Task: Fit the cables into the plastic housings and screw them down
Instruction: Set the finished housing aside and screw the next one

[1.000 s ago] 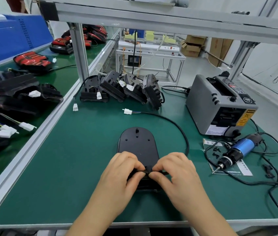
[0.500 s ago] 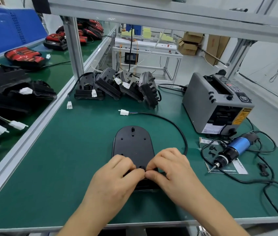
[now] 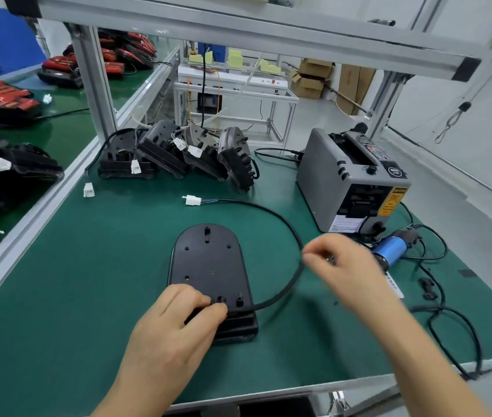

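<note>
The one camera sits on my head, facing forward and down, close above my left hand [image 3: 175, 326] and right hand [image 3: 347, 272], the bench [image 3: 88, 281] stretching beyond them.

The housing [image 3: 208, 266] lies on the table [image 3: 88, 281], stacked housings [image 3: 175, 155] behind, dispenser [image 3: 329, 182] right, screwdriver [image 3: 392, 248] apparently before it.

Open green mat [image 3: 94, 281] left of the housing [image 3: 208, 266] — right side (cable loop [image 3: 283, 224], screwdriver [image 3: 392, 248], tape dispenser [image 3: 344, 182]) crowded

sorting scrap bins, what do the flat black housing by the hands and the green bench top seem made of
Black housing: likely moulded plastic, matte with a faint sheen; moulded holes and screw posts show. Green bench top: probably a rubber or vinyl mat, dull and seamless; cannot tell which.
</note>
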`<state>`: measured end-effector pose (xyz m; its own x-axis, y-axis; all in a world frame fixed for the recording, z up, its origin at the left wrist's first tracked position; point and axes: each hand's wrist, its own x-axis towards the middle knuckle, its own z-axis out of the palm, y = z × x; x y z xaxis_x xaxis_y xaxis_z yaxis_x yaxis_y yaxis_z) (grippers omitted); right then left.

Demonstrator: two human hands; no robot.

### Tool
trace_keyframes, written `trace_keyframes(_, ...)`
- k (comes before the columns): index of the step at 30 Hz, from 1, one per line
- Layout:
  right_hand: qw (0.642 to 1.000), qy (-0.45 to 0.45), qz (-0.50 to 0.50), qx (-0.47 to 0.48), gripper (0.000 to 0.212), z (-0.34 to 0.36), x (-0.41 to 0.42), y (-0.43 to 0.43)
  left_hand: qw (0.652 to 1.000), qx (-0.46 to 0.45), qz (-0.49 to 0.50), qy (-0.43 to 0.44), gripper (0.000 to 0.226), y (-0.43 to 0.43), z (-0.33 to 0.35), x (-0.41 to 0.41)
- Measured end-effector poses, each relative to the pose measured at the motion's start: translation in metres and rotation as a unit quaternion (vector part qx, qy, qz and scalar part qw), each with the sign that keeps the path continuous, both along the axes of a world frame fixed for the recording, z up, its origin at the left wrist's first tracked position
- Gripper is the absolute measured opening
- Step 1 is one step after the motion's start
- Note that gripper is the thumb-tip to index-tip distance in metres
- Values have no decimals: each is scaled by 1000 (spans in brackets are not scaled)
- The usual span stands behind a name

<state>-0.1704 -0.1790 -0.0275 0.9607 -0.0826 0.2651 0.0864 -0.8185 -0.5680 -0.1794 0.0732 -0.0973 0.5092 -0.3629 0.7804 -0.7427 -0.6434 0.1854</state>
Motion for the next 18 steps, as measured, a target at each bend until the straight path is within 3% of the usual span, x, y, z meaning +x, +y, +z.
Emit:
trace_keyframes(2,984,80,-114,-112,22,5,10,-41,1000,-7,1,1,11,-1,-1,1)
trace_keyframes(5,950,184,-155,-201,11,-2,23,-81,1000,-12,1,4,13,-1,-2,1)
trace_keyframes(13,917,169,-158,-325,23,-20,40,-83,1000,-17,4,8,11,-2,-2,1)
trace_keyframes(18,897,176,-156,-374,14,-23,45,-79,1000,-15,9,0,15,-3,-3,0)
